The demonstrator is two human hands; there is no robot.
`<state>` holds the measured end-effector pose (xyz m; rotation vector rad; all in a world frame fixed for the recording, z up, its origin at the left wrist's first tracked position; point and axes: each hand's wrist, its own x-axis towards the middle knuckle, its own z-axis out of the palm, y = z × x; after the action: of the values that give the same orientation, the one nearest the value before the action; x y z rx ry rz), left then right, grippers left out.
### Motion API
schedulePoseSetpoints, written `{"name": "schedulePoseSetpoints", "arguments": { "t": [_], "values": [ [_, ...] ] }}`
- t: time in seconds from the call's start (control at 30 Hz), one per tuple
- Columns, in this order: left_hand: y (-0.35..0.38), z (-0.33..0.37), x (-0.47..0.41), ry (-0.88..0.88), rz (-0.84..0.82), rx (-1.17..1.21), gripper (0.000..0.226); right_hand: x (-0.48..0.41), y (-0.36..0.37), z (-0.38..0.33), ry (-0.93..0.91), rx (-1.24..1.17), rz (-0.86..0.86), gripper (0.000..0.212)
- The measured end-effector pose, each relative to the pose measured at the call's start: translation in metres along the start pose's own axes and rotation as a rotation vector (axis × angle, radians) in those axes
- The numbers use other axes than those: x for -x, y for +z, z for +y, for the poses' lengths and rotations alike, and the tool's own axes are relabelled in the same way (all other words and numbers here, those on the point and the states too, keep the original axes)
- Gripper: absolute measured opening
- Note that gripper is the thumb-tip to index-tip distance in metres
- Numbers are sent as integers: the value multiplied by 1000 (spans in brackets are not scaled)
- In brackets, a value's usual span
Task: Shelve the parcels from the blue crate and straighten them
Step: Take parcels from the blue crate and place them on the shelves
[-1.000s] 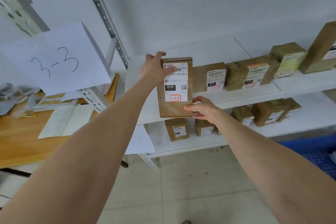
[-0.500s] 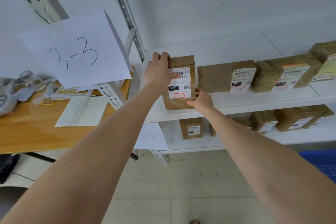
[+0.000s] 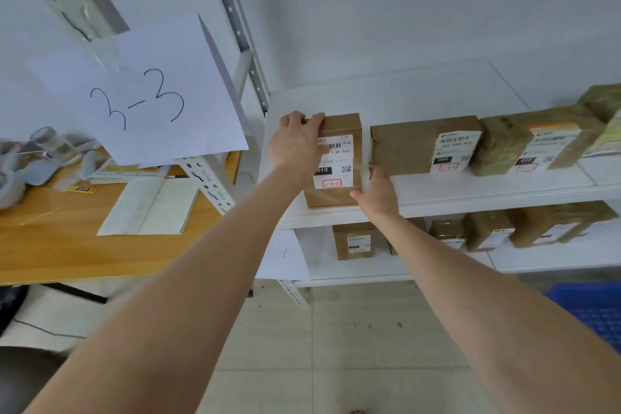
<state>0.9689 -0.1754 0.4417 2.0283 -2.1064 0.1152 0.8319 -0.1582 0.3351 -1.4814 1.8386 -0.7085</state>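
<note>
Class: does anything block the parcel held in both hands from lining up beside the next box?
Nothing visible does: only a narrow gap, where the right hand sits, separates the parcel from the neighbouring box.

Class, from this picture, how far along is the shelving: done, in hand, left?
Done: the 060 parcel and neighbours line the upper shelf. In hand: left grip and right grip hold the 010 parcel at its left end. Left: unknown; the blue crate is barely visible.

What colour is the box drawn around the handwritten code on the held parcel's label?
Red. It shows on the parcel in the head view.
</note>
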Motion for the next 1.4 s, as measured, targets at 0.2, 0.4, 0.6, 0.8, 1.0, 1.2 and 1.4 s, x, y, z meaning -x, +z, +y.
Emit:
{"name": "schedulePoseSetpoints", "arguments": {
  "t": [0.2, 0.4, 0.6, 0.8, 1.0, 1.2, 1.4],
  "values": [
    [-5, 4, 5, 49, -13, -129, 61, 15, -45, -32, -376, 280, 348, 45],
    [-6, 5, 10, 86, 1, -166, 67, 4, -70, -76, -638, 637, 206, 71],
    [-2, 3, 10, 103, 5, -152, 75, 2, -59, -78, -583, 731, 107, 67],
    [3, 0, 7, 133, 13, -179, 78, 4, -56, -76, -577, 619, 121, 62],
    [5, -2, 2, 145, 21, -179, 80, -3, -53, -76, -576, 608, 130, 61],
    [7, -4, -8, 145, 30, -170, 76, -13, -52, -78, -553, 603, 129, 61],
    [10, -3, -21, 137, 34, -170, 79, -25, -50, -82, -544, 584, 127, 61]
  ]
}}
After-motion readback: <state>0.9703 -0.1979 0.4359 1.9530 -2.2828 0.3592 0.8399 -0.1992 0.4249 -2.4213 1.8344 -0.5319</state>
